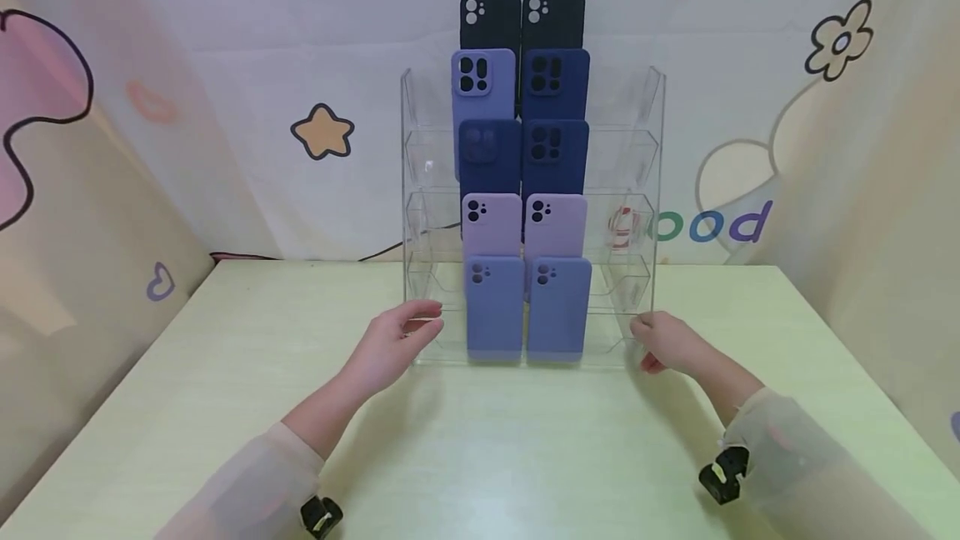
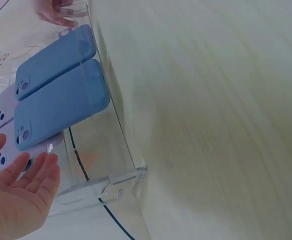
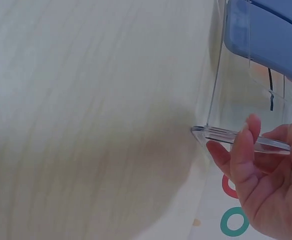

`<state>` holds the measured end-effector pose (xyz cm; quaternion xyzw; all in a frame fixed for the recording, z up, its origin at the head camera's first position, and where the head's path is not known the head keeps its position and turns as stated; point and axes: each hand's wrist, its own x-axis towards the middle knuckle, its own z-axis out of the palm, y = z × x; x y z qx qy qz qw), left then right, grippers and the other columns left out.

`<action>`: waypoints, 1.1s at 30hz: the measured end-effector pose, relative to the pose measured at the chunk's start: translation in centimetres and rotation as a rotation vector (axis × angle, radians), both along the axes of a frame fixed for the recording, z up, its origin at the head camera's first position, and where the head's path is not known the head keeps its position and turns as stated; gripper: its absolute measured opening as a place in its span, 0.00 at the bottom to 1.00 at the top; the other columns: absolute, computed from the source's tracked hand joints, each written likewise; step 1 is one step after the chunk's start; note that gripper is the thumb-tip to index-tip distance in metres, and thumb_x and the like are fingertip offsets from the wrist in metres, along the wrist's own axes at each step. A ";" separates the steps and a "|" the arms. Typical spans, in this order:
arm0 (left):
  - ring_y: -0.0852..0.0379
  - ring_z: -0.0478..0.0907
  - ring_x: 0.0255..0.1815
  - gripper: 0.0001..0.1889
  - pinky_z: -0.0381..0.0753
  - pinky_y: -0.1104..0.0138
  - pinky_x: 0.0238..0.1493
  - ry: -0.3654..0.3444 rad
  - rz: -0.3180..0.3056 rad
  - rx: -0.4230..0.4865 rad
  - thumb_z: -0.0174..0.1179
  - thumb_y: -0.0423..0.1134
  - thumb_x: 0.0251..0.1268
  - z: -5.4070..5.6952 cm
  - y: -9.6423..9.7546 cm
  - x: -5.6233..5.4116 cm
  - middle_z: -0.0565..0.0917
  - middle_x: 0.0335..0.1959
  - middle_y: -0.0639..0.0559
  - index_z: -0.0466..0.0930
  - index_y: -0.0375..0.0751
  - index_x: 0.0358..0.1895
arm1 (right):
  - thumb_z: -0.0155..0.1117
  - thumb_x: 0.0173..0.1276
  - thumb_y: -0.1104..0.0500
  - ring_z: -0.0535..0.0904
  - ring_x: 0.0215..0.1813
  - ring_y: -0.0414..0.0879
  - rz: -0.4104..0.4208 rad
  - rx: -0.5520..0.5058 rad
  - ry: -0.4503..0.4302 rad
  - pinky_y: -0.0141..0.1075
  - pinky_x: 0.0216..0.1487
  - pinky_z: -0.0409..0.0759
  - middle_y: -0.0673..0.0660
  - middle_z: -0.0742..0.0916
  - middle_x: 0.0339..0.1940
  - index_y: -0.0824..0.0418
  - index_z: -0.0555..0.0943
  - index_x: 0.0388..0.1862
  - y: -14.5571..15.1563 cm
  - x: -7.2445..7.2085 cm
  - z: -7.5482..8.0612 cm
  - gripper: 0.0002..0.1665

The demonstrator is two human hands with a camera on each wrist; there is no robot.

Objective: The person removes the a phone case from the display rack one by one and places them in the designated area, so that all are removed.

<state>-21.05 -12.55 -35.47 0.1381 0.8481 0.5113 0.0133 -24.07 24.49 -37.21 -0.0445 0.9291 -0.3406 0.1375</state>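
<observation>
A clear acrylic tiered display rack (image 1: pixel 603 298) stands on the table and holds phone cases in pairs. The lowest pair is blue, a left blue phone case (image 1: pixel 495 311) and a right one (image 1: pixel 557 311). Above them sit lilac phone cases (image 1: pixel 555 225), navy phone cases (image 1: pixel 555 157), a periwinkle phone case (image 1: pixel 483 111) and black phone cases (image 1: pixel 553 27). My right hand (image 3: pixel 275 175) grips the rack's right side panel near its lower front corner. By the left side panel, my left hand (image 2: pixel 21 195) is held with loosely bent fingers and nothing in them.
The pale table (image 1: pixel 487 448) extends in front of the rack and to both sides. Behind stands a printed curtain (image 1: pixel 322 48) with stars, flowers and letters. Black wrist devices (image 1: pixel 724 475) are on both sleeves.
</observation>
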 end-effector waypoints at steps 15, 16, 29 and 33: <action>0.42 0.73 0.57 0.22 0.73 0.55 0.55 -0.060 0.001 0.107 0.53 0.37 0.68 -1.2 2.1 -1.8 0.73 0.59 0.36 0.68 0.31 0.62 | 0.33 0.73 0.61 0.76 0.21 0.44 -0.062 -0.125 -0.055 0.39 0.28 0.81 0.63 0.73 0.27 0.82 0.65 0.56 -0.3 0.4 -0.2 0.25; 0.42 0.73 0.57 0.22 0.73 0.55 0.55 -0.064 0.006 0.115 0.53 0.37 0.68 -1.2 2.2 -1.8 0.73 0.59 0.36 0.68 0.31 0.62 | 0.33 0.73 0.61 0.76 0.21 0.44 -0.060 -0.126 -0.055 0.38 0.27 0.81 0.63 0.73 0.27 0.82 0.64 0.57 -0.3 0.4 -0.2 0.25; 0.42 0.73 0.57 0.22 0.75 0.56 0.52 -0.094 -0.008 0.172 0.53 0.35 0.68 -1.5 3.8 -2.6 0.75 0.56 0.36 0.66 0.30 0.62 | 0.34 0.74 0.60 0.76 0.21 0.46 -0.065 -0.107 -0.043 0.38 0.26 0.81 0.66 0.75 0.32 0.82 0.60 0.62 -0.2 0.3 -0.5 0.28; 0.42 0.74 0.54 0.21 0.76 0.56 0.50 -0.066 0.001 0.164 0.53 0.35 0.68 -1.7 4.2 -2.7 0.76 0.54 0.37 0.67 0.29 0.61 | 0.34 0.75 0.59 0.76 0.22 0.46 -0.062 -0.110 -0.044 0.38 0.27 0.81 0.67 0.75 0.34 0.83 0.58 0.62 -0.1 0.4 -0.4 0.29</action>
